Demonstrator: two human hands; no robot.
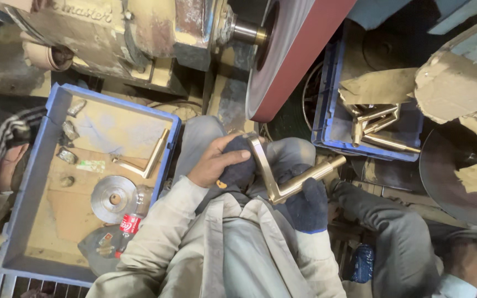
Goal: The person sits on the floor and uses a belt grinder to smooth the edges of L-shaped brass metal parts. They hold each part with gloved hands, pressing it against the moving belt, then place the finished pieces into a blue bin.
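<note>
Left hand point(216, 160) bare, fingers curled; right hand point(305, 201) gloved, gripping.

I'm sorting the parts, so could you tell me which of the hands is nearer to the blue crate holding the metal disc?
Left. The left hand is just beside that blue crate; the gloved right hand is farther off, holding the brass handle.

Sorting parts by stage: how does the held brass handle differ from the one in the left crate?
The held handle is gripped by both hands, left bare, right in a dark glove; the crate handle lies loose on cardboard. The held one sits near the belt; the crate one lies apart. Both are L-shaped brass.
</note>
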